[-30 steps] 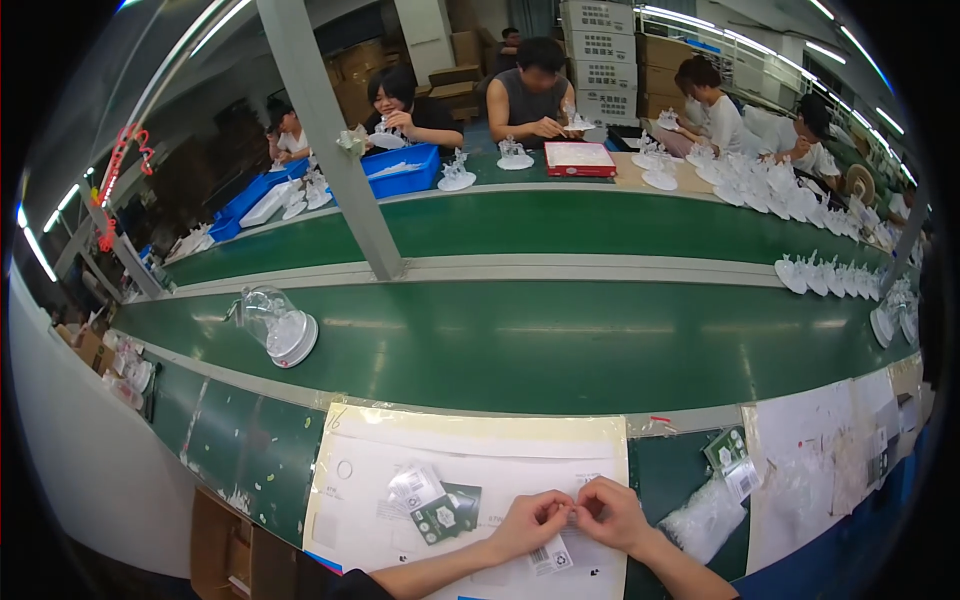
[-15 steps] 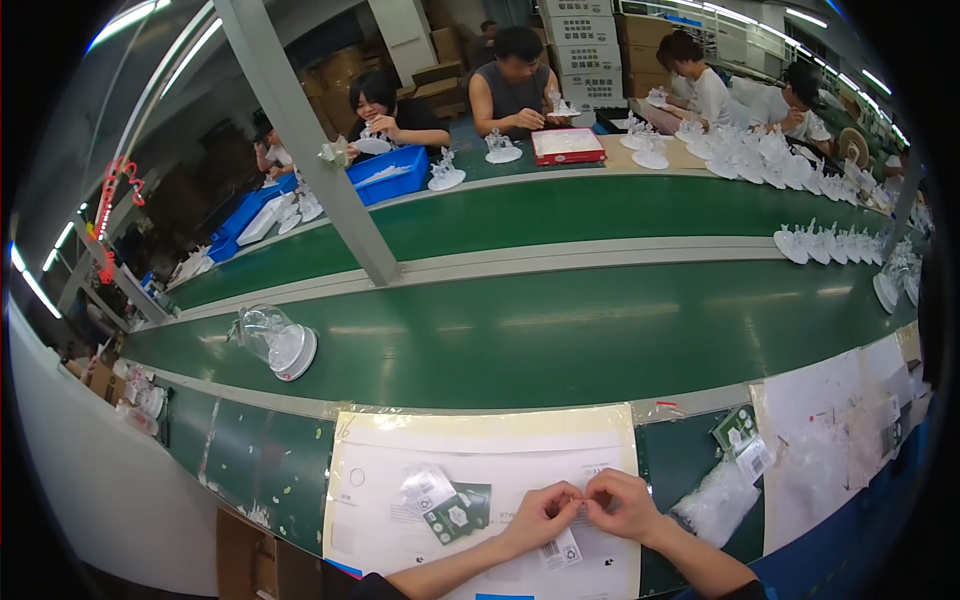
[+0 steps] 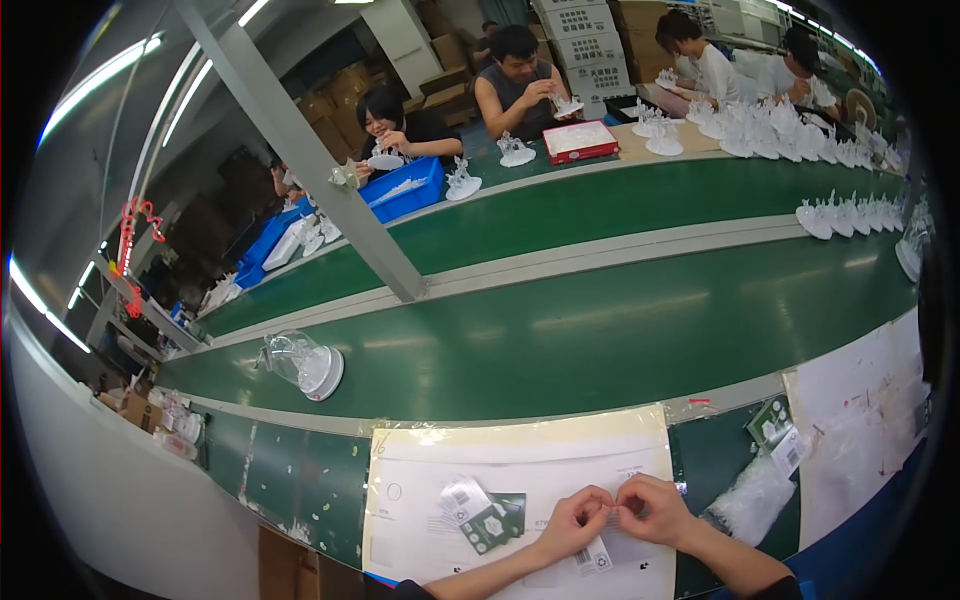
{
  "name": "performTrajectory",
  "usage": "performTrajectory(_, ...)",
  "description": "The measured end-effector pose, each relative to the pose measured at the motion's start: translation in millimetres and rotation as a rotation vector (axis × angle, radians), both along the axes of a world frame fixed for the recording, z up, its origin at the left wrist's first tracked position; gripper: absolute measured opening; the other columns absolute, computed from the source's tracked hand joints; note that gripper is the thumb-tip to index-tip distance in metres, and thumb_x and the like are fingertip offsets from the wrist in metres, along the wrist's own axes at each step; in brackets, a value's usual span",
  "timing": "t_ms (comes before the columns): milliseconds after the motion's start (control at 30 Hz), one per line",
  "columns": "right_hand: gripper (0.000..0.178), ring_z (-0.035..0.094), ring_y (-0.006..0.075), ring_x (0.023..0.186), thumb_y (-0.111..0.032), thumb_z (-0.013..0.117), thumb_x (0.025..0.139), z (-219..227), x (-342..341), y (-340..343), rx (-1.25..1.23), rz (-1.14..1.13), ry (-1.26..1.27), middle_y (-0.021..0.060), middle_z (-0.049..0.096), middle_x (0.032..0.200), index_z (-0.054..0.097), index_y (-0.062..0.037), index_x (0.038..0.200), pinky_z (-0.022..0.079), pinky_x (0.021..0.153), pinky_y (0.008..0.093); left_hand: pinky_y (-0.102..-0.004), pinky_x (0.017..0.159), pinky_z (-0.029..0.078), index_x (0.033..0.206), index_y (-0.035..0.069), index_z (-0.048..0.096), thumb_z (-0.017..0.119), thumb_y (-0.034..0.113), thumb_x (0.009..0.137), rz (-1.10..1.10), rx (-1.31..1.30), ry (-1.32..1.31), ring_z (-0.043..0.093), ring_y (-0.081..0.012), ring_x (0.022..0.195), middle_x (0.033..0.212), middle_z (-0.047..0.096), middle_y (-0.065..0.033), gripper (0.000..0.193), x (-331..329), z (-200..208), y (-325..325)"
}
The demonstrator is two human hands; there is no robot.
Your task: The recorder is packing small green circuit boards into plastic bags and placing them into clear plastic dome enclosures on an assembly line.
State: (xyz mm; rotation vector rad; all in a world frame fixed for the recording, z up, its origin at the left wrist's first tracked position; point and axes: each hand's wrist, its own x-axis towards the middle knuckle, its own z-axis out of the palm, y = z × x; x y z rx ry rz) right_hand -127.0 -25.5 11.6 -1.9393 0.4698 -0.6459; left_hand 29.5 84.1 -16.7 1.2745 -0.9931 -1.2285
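Over the white sheet [image 3: 410, 520], my left hand [image 3: 578, 522] and my right hand [image 3: 650, 510] meet fingertip to fingertip. Both are closed in a pinch, and what lies between the fingers is too small to make out. Just below my left hand is a white printed tag [image 3: 594, 558]; I cannot tell whether it hangs from my fingers or lies on the sheet. To the left of my hands, a few green and white cards [image 3: 490, 528] overlap on the sheet.
A clear plastic bag [image 3: 755, 497] and a green card [image 3: 770, 422] lie to the right. A clear dome on a white base [image 3: 322, 372] lies tilted on the green belt [image 3: 520, 350]. Across it, people sit among white figurines [image 3: 770, 130], blue bins [image 3: 410, 190] and a red box [image 3: 580, 142].
The whole view has shifted and tilted slightly, so the bench appears farther right. My hands stay pinched together over the sheet, with little visible change.
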Motion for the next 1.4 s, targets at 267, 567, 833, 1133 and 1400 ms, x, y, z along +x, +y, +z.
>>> performTrajectory(267, 0.013, 0.056, 0.0151, 0.055, -0.004, 0.068, 0.072, -9.8, -2.1, -5.6, -0.046, 0.001, -0.013, 0.0057, 0.056, 0.071, 0.058, -0.0055, 0.08, 0.046, 0.05, 0.0259, -0.0171, 0.052, 0.036, 0.092, 0.001, 0.058, 0.059, 0.004, 0.087, 0.051, 0.071, -0.084, 0.043, 0.0, 0.057, 0.063, 0.048, 0.0061, 0.005, -0.6, -4.1, -4.7)
performTrajectory(567, 0.014, 0.058, 0.0133, 0.058, -0.006, 0.067, 0.072, -6.8, 4.0, -9.4, 0.04, 0.017, -0.067, 0.0027, 0.056, 0.076, 0.054, -0.0059, 0.08, 0.047, 0.051, 0.0245, -0.0167, 0.045, 0.03, 0.089, 0.002, 0.055, 0.058, 0.0, 0.086, 0.066, 0.098, -0.088, 0.042, 0.0004, 0.049, 0.055, 0.05, 0.0049, 0.005, 3.2, 16.2, -9.9)
performTrajectory(833, 0.014, 0.058, 0.0123, 0.058, -0.003, 0.065, 0.071, -2.4, -0.6, -3.1, 0.066, 0.009, -0.065, 0.0025, 0.056, 0.077, 0.054, -0.0053, 0.08, 0.047, 0.051, 0.0233, -0.0174, 0.046, 0.036, 0.091, 0.001, 0.052, 0.053, -0.002, 0.087, 0.033, 0.097, -0.111, 0.049, -0.0036, 0.049, 0.059, 0.052, 0.0017, 0.004, 1.1, 23.6, -6.7)
performTrajectory(1133, 0.015, 0.057, 0.0128, 0.059, 0.0, 0.064, 0.07, -5.5, 2.7, -7.2, 0.075, 0.013, -0.058, 0.0036, 0.055, 0.077, 0.054, -0.0041, 0.079, 0.046, 0.051, 0.0234, -0.0169, 0.046, 0.036, 0.091, 0.001, 0.051, 0.053, -0.001, 0.088, 0.008, 0.099, -0.1, 0.049, -0.0037, 0.049, 0.059, 0.052, 0.0017, 0.004, 5.4, 17.8, -9.7)
performTrajectory(1400, 0.016, 0.056, 0.0128, 0.057, 0.0, 0.064, 0.068, -6.9, 1.6, -4.6, 0.054, 0.006, -0.065, 0.0036, 0.055, 0.075, 0.053, -0.0043, 0.078, 0.045, 0.05, 0.0235, -0.0174, 0.046, 0.036, 0.092, 0.001, 0.051, 0.053, -0.001, 0.088, -0.008, 0.061, -0.116, 0.048, -0.0042, 0.048, 0.058, 0.052, 0.0013, 0.004, 3.6, 16.9, -7.5)
